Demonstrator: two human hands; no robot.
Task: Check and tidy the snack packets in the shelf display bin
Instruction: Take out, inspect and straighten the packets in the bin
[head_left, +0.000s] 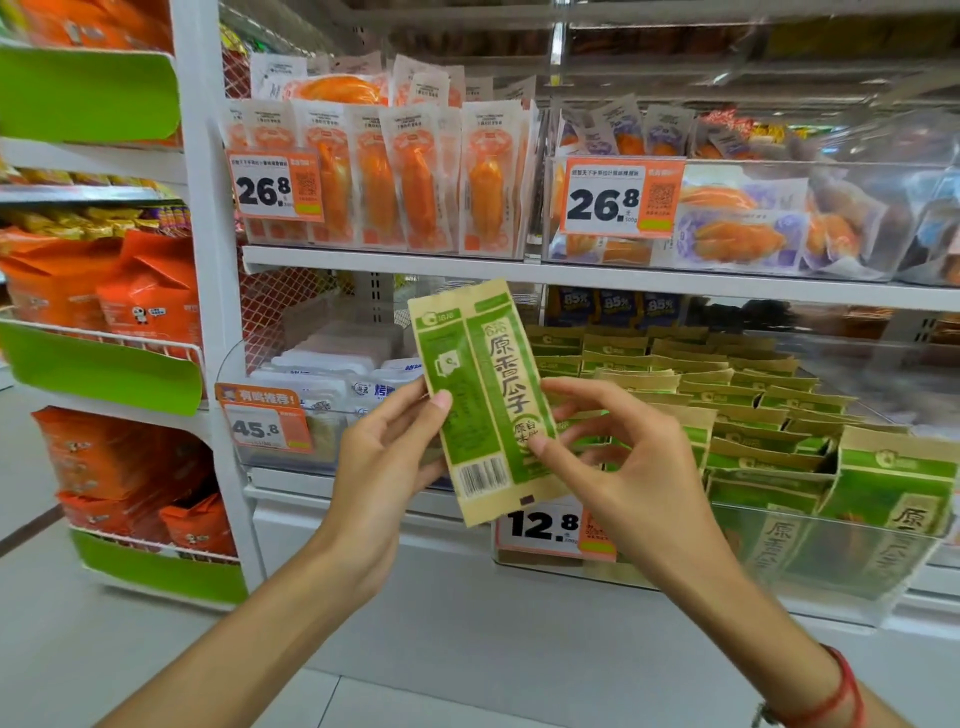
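Note:
A green and tan snack packet (480, 395) stands upright in front of the shelf, held by both hands. My left hand (387, 457) pinches its left edge, thumb on the front. My right hand (608, 452) pinches its lower right edge with thumb and fingers. Behind and to the right, a clear display bin (769, 561) holds several rows of the same green packets (727, 410), most standing, some leaning at the front right.
A 12.8 price tag (550, 527) hangs on the bin front. To the left is a clear bin of white packets (332, 379) with a 45.8 tag. The shelf above carries orange packets (405, 176) in bins. A side rack with orange bags (130, 301) stands at left.

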